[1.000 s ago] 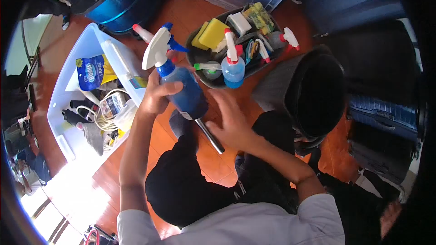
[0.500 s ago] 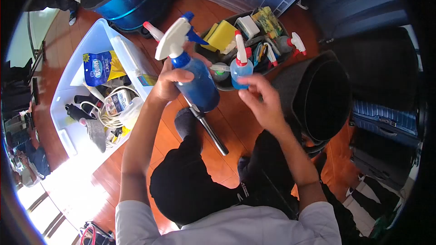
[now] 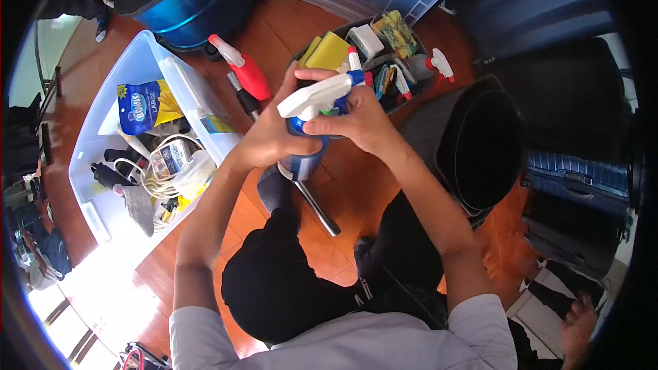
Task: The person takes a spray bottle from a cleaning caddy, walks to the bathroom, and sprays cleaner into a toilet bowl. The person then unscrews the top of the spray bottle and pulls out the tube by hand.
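Note:
In front of me a spray bottle (image 3: 301, 166) with blue liquid and a white and blue trigger head is held between both hands. My left hand (image 3: 271, 133) wraps around its upper body from the left. At the neck and trigger head my right hand (image 3: 360, 120) grips from the right, fingers closed. Just beyond them, a dark caddy (image 3: 426, 83) holds yellow sponges (image 3: 329, 49), a white box-like item (image 3: 365, 40) and several spray bottles, partly hidden behind my hands. A red bottle (image 3: 252, 77) with a white top stands left of the caddy.
A clear plastic bin (image 3: 92, 188) with gloves packaging, cords and cloths stands at left. A dark bucket (image 3: 490, 144) stands at right. A metal tube (image 3: 317, 207) lies between my feet. A blue vacuum (image 3: 195, 10) and suitcases (image 3: 576, 116) stand around. Another person's hand (image 3: 579, 322) appears lower right.
My right hand has left the smaller blue spray bottle by the caddy and now grips the head of the larger one. That bottle has turned and its head points left.

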`<state>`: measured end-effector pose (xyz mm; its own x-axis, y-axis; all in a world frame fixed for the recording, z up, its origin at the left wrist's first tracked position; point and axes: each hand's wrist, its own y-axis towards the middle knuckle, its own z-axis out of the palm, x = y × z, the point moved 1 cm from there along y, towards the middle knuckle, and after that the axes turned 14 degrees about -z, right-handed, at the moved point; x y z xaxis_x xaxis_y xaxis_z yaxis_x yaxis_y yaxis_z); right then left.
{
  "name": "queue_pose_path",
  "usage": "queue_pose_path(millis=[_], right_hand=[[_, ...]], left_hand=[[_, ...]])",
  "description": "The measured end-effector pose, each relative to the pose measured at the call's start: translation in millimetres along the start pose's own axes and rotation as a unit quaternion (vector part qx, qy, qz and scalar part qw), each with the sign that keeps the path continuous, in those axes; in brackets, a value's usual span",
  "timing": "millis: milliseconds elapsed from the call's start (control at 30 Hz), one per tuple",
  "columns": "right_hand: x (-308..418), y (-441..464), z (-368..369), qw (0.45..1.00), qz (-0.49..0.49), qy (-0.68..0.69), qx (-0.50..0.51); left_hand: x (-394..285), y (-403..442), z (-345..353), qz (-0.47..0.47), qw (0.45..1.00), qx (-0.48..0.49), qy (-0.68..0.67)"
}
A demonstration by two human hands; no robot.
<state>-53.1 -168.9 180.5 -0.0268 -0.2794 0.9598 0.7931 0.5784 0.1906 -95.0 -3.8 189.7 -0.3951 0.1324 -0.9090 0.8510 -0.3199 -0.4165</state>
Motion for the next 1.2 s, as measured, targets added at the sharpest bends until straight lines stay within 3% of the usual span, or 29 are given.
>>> queue_pose_path(millis=[67,133,200,267,300,333,367,400,467,500,600,700,800,867,900,933,1000,1200], right_hand=[[-5.4,5.2,9.3,1.000,-0.006,-0.008,-0.026],[-2.7,14.6,15.9,0.999,-0.022,-0.004,-0.040],[3.0,28.5,11.3,0.995,-0.007,-0.102,0.014],[6.7,46.6,-2.5,0.991,-0.057,-0.094,0.071],[5.2,60.3,-21.7,0.981,-0.116,-0.149,0.045],[6.8,73.0,-42.3,0.977,-0.110,-0.184,0.013],[8.2,85.6,-63.0,0.970,-0.102,-0.218,-0.020],[11.3,96.4,-80.9,0.970,-0.029,-0.233,-0.061],[-26.8,114.9,-125.3,0.923,0.020,-0.382,-0.042],[-44.9,116.4,-139.4,0.922,0.020,-0.385,-0.042],[-69.9,123.3,-147.6,0.796,-0.045,-0.583,0.159],[-99.4,132.5,-144.8,0.756,-0.091,-0.613,0.212],[-120.4,142.1,-158.4,0.782,-0.048,-0.599,0.166],[-113.4,156.5,-184.5,0.826,0.040,-0.563,-0.010],[-104.2,153.6,-192.7,0.754,0.082,-0.651,-0.038],[-103.1,150.3,-192.6,0.753,0.083,-0.652,-0.036],[-104.2,141.9,-186.9,0.647,0.280,-0.699,0.121],[-144.8,117.8,-164.0,0.592,0.294,-0.748,0.060]], left_hand=[[3.2,-1.7,-5.1,-0.022,0.997,-0.053,-0.046],[3.8,-0.8,-12.7,0.032,0.994,-0.094,-0.039],[-1.8,-1.7,-22.5,0.033,0.993,-0.111,-0.026],[-3.3,1.7,-32.2,0.097,0.984,-0.151,0.009],[-1.2,6.1,-40.1,0.089,0.980,-0.177,0.003],[3.0,11.9,-49.0,0.083,0.976,-0.203,-0.004],[10.0,16.9,-60.6,0.100,0.967,-0.232,0.013],[11.6,17.4,-64.5,0.097,0.959,-0.266,0.011],[6.3,11.7,-65.4,0.090,0.940,-0.320,0.073],[10.8,12.4,-67.3,0.091,0.941,-0.319,0.071],[22.7,15.1,-72.5,0.104,0.933,-0.326,0.109],[27.2,18.0,-73.2,0.097,0.935,-0.321,0.110],[29.0,21.2,-79.0,0.084,0.936,-0.325,0.101],[28.5,21.9,-78.9,0.097,0.930,-0.337,0.105],[26.1,20.6,-78.1,0.087,0.929,-0.340,0.112],[25.2,20.4,-77.9,0.077,0.928,-0.344,0.120],[28.1,23.1,-78.3,0.079,0.932,-0.334,0.117],[31.2,27.4,-78.4,0.063,0.940,-0.317,0.110]])
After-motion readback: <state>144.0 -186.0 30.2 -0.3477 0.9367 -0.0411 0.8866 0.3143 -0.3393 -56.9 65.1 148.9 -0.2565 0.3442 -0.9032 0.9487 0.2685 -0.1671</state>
